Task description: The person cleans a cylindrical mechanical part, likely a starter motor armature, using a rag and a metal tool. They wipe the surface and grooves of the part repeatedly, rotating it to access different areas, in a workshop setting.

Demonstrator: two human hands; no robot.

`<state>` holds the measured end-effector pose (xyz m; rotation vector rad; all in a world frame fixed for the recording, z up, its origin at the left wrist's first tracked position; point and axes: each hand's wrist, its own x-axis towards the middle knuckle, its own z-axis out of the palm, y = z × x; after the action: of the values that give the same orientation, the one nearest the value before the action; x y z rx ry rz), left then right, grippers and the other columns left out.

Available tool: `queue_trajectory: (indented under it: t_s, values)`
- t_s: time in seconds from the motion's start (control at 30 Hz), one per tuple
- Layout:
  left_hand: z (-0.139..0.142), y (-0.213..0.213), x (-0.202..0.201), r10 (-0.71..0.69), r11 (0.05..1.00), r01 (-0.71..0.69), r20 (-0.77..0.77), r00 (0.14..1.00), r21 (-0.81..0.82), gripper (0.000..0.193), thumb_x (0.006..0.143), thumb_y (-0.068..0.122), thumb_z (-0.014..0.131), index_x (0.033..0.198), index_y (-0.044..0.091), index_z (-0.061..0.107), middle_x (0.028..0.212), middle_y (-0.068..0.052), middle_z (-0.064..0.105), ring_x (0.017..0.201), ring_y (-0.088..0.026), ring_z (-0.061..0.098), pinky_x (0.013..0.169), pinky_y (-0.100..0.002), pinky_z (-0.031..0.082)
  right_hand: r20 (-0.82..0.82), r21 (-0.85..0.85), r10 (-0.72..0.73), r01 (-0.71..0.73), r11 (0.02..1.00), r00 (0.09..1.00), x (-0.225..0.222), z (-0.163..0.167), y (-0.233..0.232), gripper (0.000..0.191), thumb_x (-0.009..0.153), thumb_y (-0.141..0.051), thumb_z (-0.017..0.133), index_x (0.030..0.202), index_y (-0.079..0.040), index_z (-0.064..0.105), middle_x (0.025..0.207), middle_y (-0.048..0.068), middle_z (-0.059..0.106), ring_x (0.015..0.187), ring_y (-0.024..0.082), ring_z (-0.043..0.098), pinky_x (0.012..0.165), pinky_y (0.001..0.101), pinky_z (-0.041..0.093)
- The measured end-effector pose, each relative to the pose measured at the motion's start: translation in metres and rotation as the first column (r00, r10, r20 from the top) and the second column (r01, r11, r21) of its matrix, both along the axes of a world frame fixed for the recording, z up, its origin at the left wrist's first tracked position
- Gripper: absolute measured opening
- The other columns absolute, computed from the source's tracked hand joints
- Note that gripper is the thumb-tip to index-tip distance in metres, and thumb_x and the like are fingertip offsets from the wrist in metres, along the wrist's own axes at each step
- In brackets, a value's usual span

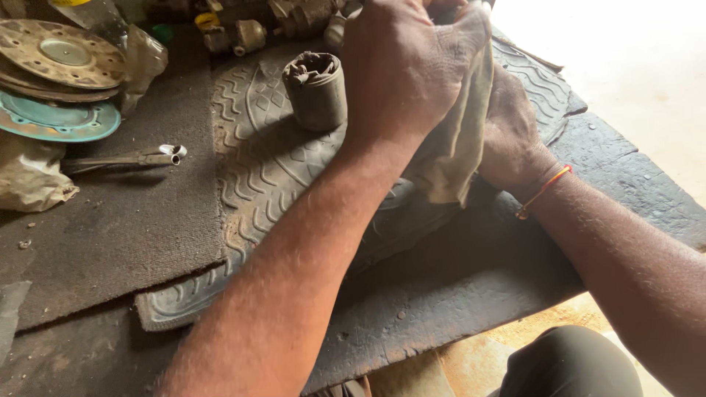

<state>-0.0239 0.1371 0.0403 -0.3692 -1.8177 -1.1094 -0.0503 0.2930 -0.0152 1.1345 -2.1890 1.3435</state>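
Cloth (452, 143) gripped by left hand (408, 70); right hand (511, 136) beneath it

Likely a repair workshop, worn metal discs (62, 55), grimy tyre tread (257, 169), socket tool (132, 158)

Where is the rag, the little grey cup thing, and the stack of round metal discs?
rag (452, 151), head view, on the fold hanging below the left hand.
grey cylinder (318, 95), head view, on its side wall.
metal discs (62, 53), head view, on the top disc's centre.
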Motion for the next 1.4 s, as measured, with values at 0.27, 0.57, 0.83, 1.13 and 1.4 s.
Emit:
queue_trajectory:
  t_s: [0.27,0.57,0.83,1.13,1.4]
  values:
    - [-0.005,0.003,-0.025,0.220,0.974,-0.218,0.022,0.975,-0.067,0.040,0.082,0.042,0.080,0.091,0.005,0.067,0.077,-0.010,0.072,0.067,-0.027,0.074,0.056,-0.040,0.059,-0.112,0.123,-0.150,0.164,0.979,0.982,-0.011,-0.007,-0.002,0.055,0.091,-0.040,0.074,0.129,-0.003,0.060,0.110,0.012,0.071,0.101,0.026,0.070,0.090,0.0396,0.054]
    - [-0.020,0.011,0.004,-0.036,0.979,0.018,0.088,0.995,0.204,0.034,0.096,0.041,0.059,0.101,0.008,0.066,0.080,-0.008,0.076,0.073,-0.026,0.078,0.067,-0.038,0.061,-0.053,0.065,-0.229,0.232,0.970,0.972,0.006,-0.002,-0.014,0.052,0.094,-0.035,0.074,0.133,-0.004,0.057,0.113,0.013,0.071,0.104,0.027,0.070,0.090,0.0400,0.054]
    - [-0.018,-0.012,-0.009,-0.409,0.913,0.409,0.055,0.911,0.013,0.033,0.106,0.039,0.055,0.107,0.010,0.071,0.084,-0.005,0.079,0.077,-0.016,0.080,0.070,-0.031,0.064,-0.363,0.282,-0.007,0.117,0.952,0.932,0.000,0.016,0.004,0.041,0.081,-0.027,0.077,0.116,-0.008,0.069,0.116,0.014,0.068,0.105,0.029,0.065,0.091,0.0393,0.055]
    - [-0.029,-0.007,-0.023,-0.406,0.911,0.402,0.028,0.914,0.095,0.035,0.108,0.036,0.052,0.115,0.003,0.063,0.078,-0.007,0.072,0.071,-0.018,0.074,0.065,-0.034,0.058,0.107,0.026,0.099,-0.102,0.994,0.989,-0.008,-0.002,0.002,0.052,0.094,-0.027,0.073,0.139,-0.008,0.056,0.125,0.013,0.066,0.112,0.026,0.064,0.095,0.0376,0.055]
    - [-0.037,-0.027,-0.037,-0.192,0.980,0.191,-0.014,0.981,-0.049,0.039,0.109,0.035,0.054,0.084,0.008,0.065,0.058,-0.005,0.064,0.053,-0.021,0.069,0.053,-0.037,0.053,-0.133,0.450,-0.263,0.295,0.843,0.956,-0.015,0.001,-0.006,0.042,0.084,-0.022,0.076,0.121,-0.006,0.064,0.101,0.014,0.072,0.089,0.027,0.071,0.076,0.0399,0.057]
